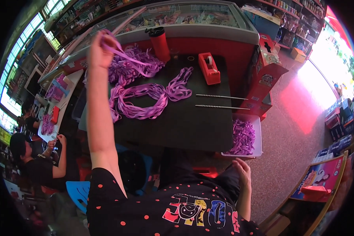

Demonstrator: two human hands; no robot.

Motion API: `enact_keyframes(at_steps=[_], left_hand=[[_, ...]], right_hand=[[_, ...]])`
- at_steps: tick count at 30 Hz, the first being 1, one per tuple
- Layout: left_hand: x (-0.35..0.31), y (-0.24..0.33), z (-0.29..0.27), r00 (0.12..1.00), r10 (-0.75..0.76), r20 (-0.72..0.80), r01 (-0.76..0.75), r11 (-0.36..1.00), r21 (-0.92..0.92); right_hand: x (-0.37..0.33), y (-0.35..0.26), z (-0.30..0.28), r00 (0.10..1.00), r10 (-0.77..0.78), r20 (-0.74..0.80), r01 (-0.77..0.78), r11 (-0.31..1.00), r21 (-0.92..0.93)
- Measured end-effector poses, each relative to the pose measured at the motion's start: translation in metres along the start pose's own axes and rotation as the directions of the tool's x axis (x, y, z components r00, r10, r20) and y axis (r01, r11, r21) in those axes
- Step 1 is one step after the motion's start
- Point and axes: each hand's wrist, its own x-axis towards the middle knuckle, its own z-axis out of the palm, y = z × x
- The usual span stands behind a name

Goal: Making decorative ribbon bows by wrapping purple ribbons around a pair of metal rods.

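Note:
My left hand (101, 52) is raised over the far left of the dark table (185, 128), closed round a strand of purple ribbon (131, 61). That strand runs down to a large tangled heap of purple ribbon (124, 70). Nearer to me lies a ring-shaped coil of purple ribbon (159, 108), with a looped bundle of ribbon (179, 86) at its right. Low at the right, my right hand (243, 172) hangs beside the table edge with loosely bent fingers and nothing visible in them. It is nearest to a white bin (257, 135) full of short purple ribbon pieces (243, 137).
Two thin twisted metal rods (222, 106) stick out over the table's right side. A red tape dispenser (210, 72) and a red cup (159, 43) stand at the back, before a glass-topped freezer (177, 23). People work at another table (63, 104) on the left.

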Motion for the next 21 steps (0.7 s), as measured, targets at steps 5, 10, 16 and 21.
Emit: enact_keyframes(at_steps=[5,10,16,21], left_hand=[[-0.038,0.032,0.102,0.886,-0.376,0.271,0.217,0.853,0.474],[-0.125,-0.083,0.203,0.441,-0.889,0.128,0.261,0.263,0.929],[-0.164,-0.173,0.228,0.052,-0.923,0.382,0.494,0.356,0.793],[-0.165,-0.215,0.245,0.039,-0.91,0.413,0.414,0.391,0.822]], right_hand=[[0.027,-0.094,0.05,0.943,-0.223,0.248,0.276,0.938,-0.207],[0.023,-0.216,0.108,0.748,-0.599,0.287,0.639,0.766,-0.066],[0.011,-0.272,0.13,0.85,-0.259,0.458,0.288,0.958,0.007],[0.009,-0.269,0.07,0.941,-0.186,0.281,0.285,0.885,-0.367]])
